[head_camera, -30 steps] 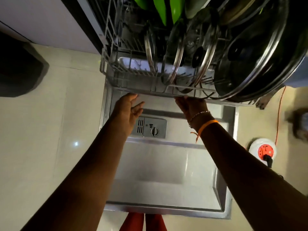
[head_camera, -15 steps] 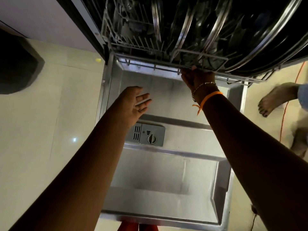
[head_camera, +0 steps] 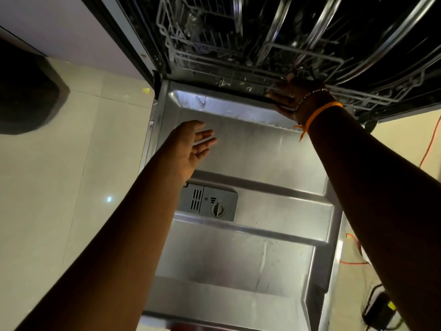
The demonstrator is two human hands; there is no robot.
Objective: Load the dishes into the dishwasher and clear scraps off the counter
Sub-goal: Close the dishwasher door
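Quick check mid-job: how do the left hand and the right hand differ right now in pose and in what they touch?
The left hand hangs open with straight fingers above the open dishwasher door, touching nothing; the right hand is against the front edge of the lower rack. The left hand is bare; the right wrist wears an orange band and a thin bracelet. The left sits lower in the view, the right higher, at the rack. Both reach forward over the door.

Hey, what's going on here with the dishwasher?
A person is standing over an open dishwasher door. Their right hand is at the front edge of the lower rack, which sits loaded inside the machine with lids standing in it. Whether it has a real grip on the rack is hard to tell. The left hand hovers open above the door, holding nothing.
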